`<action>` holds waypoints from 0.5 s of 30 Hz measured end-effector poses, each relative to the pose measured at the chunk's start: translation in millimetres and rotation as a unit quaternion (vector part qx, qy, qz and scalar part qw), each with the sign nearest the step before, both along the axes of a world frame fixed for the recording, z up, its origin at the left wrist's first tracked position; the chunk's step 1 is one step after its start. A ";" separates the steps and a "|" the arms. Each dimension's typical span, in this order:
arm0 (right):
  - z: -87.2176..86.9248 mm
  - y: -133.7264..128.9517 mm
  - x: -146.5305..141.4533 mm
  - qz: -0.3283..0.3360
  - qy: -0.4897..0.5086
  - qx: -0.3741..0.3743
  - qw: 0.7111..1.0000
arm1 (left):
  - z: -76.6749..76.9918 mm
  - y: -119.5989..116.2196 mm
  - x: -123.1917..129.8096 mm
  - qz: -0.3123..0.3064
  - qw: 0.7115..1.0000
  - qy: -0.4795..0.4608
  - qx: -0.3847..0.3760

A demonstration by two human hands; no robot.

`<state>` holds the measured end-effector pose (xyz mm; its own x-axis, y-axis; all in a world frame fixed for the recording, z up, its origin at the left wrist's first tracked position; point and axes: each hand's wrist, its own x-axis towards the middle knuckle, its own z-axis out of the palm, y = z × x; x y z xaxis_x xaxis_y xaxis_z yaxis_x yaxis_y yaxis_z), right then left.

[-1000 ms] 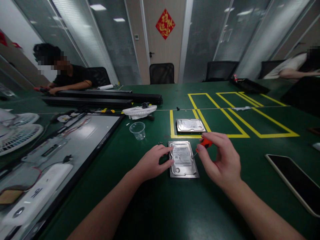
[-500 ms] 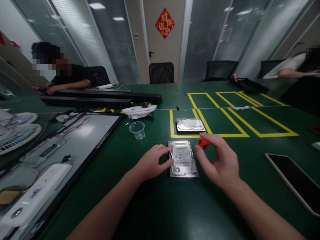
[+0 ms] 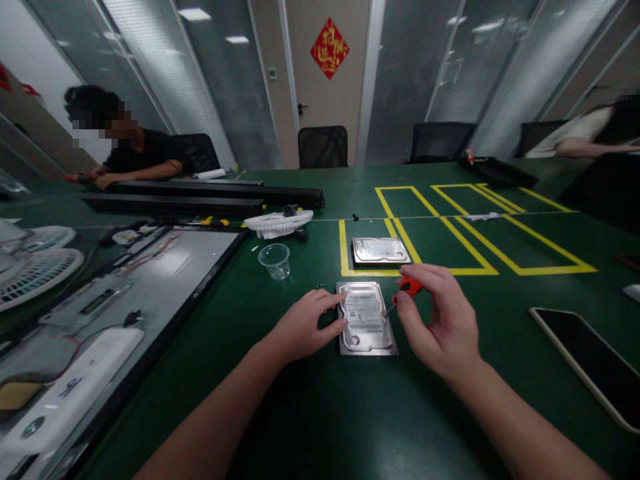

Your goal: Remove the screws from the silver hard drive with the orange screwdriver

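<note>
Fingers parted, the left hand [image 3: 306, 325] braces a hard drive [image 3: 365, 313], likely dense, rigid, best held by its edges, as the right hand [image 3: 443, 320] pinches a screwdriver [image 3: 411, 287] at its right.

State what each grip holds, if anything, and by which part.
The right grip holds a screwdriver by its orange handle; the left grip only touches the nearer hard drive at its left side.

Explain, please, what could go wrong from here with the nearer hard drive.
The screwdriver in the right hand slants toward the right edge of the nearer hard drive, so its tip might slip and scratch it. Fingers of the left hand touch the opposite edge, where a slip could reach them. Tiny parts, perhaps screws, lie near this hand and might get knocked away.
</note>
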<state>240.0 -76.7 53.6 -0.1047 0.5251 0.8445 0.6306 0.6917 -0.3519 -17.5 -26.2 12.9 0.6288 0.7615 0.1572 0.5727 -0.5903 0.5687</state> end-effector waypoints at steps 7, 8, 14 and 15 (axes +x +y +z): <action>-0.5 1.9 1.1 -0.037 -0.005 0.034 0.999 | -1.7 1.1 -0.3 0.002 1.000 -0.002 0.004; -0.7 2.0 1.2 -0.040 -0.004 0.038 0.998 | -1.6 1.1 -0.2 0.001 1.000 -0.002 0.004; -2.0 -0.2 0.6 -0.019 0.006 0.018 1.000 | -1.1 1.0 -0.2 0.001 1.000 -0.001 0.000; -2.5 -0.7 0.8 -0.009 0.010 0.011 1.000 | -1.4 1.1 -0.2 -0.001 1.000 -0.002 0.000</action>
<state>240.7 -77.4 51.1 -0.0774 0.5081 0.8578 0.6361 0.6877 -0.3500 -17.7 -25.1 11.5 0.6291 0.7608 0.1593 0.5697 -0.5907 0.5714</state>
